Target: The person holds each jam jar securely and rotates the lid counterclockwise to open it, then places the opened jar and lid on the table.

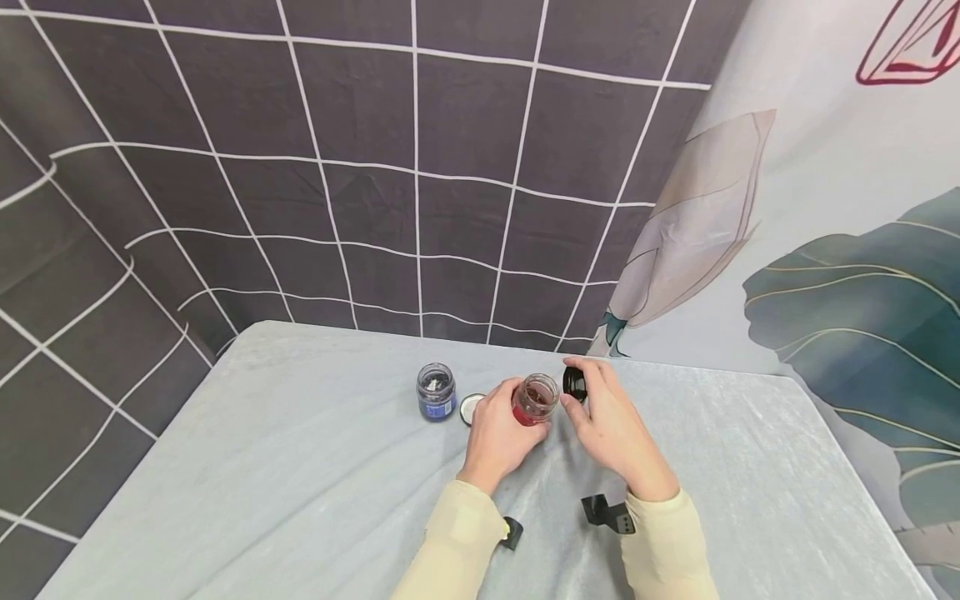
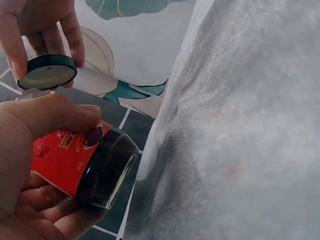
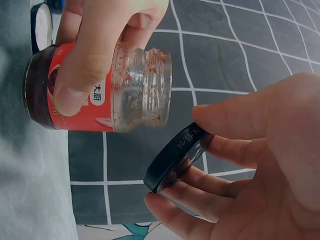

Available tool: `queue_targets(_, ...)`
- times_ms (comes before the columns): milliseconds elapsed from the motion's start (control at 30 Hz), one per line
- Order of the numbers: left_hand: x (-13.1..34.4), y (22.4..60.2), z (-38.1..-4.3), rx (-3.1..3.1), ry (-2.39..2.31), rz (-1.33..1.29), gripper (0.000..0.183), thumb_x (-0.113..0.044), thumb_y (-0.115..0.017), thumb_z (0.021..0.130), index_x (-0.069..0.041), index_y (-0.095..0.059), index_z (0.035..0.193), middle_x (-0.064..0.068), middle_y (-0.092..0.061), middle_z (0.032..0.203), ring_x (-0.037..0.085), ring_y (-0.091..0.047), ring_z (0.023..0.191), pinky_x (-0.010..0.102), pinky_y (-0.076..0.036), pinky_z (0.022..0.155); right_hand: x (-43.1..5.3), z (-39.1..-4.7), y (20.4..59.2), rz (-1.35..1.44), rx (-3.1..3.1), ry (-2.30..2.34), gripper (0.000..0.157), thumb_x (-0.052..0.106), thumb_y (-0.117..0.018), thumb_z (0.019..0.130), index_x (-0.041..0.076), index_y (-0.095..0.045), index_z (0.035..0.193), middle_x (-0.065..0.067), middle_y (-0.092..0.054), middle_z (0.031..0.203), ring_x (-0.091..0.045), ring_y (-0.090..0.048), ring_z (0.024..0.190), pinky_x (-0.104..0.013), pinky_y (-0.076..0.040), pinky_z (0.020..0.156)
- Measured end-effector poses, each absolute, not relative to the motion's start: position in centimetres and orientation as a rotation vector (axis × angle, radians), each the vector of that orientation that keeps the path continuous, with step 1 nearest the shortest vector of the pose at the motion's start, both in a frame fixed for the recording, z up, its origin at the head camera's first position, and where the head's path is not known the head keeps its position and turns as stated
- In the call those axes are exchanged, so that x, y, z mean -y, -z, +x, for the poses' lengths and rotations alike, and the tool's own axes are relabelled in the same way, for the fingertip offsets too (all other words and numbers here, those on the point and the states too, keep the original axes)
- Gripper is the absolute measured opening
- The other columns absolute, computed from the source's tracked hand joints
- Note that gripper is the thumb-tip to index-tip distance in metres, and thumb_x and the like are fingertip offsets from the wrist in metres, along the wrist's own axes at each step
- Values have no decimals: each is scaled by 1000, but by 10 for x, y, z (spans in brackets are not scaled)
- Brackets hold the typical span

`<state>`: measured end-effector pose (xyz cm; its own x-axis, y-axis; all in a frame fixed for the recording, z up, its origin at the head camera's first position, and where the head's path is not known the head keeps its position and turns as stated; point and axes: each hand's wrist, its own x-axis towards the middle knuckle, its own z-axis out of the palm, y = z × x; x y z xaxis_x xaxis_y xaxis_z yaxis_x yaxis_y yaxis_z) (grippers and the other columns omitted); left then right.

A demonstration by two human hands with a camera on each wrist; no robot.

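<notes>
My left hand [image 1: 501, 435] grips a glass jar [image 3: 135, 87] with a red label, its mouth uncovered. Dark contents fill the lower part, and reddish bits cling to the clear glass near the threads. Beside the mouth, my right hand [image 1: 617, 425] pinches a black lid [image 3: 175, 155] by its rim, apart from the jar. The lid's pale inner face [image 2: 49, 76] shows in the left wrist view. Left of my left hand stands a second glass jar [image 1: 437, 392] with a blue label and no lid on it. A white-faced lid [image 1: 469, 409] lies between that jar and my left hand.
A pale grey cloth [image 1: 300, 467] with soft wrinkles covers the table. Behind it hangs a dark curtain [image 1: 360, 200] with a white grid, and a leaf-patterned curtain [image 1: 847, 275] hangs at the right. Black straps with small devices [image 1: 607, 513] sit at my wrists.
</notes>
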<state>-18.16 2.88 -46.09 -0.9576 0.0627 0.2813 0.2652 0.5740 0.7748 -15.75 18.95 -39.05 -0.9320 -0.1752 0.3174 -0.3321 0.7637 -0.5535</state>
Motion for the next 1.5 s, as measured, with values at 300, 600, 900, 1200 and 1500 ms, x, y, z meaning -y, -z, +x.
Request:
queue_targets(300,-29,461,-182,2603,1323,-258,62,-24,-86,69,-9,-65,125,6,-71,114,21,-68,102,36,-55,90,-193,-160,391,368,2738,-950,48,7,-63,95,-3,-48,140,-28,-47,136,-41,-52,121,-58,-43,101)
queue_targets(600,-29,461,-181,2603,1342,-258,61,-23,-86,69,-8,-65,124,5,-70,113,21,-68,102,36,-54,89,-198,-162,393,366,2736,-938,49,8,-65,95,-3,-48,140,-28,-48,135,-41,-54,117,-57,-45,97)
queue_targets(900,-29,462,-182,2602,1346,-260,60,-23,-86,70,-8,-64,124,5,-70,112,20,-67,102,36,-54,89,-200,-164,394,385,2710,-931,50,6,-68,93,-5,-49,138,-28,-52,131,-42,-61,111,-56,-50,93)
queue_targets(1200,-29,463,-182,2602,1346,-264,61,-24,-87,71,-8,-64,125,6,-70,113,21,-67,103,37,-54,91,-201,-165,396,388,2712,-942,51,4,-71,90,-6,-50,136,-27,-53,131,-42,-62,111,-55,-50,96)
queue_targets(1500,-30,464,-182,2593,1332,-271,60,-25,-87,71,-9,-65,124,5,-71,112,21,-68,103,36,-54,91,-203,-167,399,396,2710,-926,50,3,-72,89,-7,-51,133,-27,-57,127,-41,-64,110,-53,-51,95)
